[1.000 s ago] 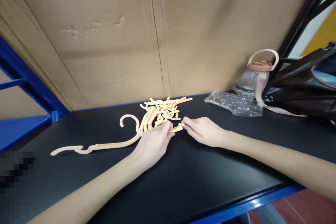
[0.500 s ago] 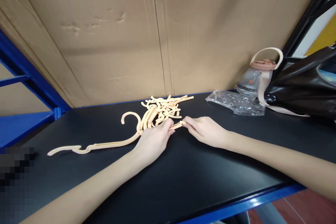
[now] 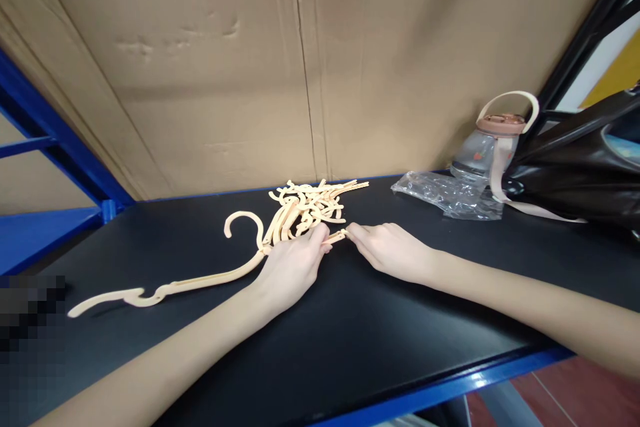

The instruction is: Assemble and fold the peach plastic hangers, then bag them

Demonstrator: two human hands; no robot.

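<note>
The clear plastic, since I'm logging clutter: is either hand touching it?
No, the left hand and right hand are at the hanger, and the clear plastic lies apart, farther back.

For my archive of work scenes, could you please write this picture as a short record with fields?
Left hand: grips a cream hanger; its hook and one arm show
Right hand: pinches the end of a narrow cream piece jutting from the left hand
Pile: tangled cream hangers just behind the left hand
Surface: black tabletop
At right: clear plastic wrapper before a bottle, dark bag beside it
Backdrop: cardboard
</note>
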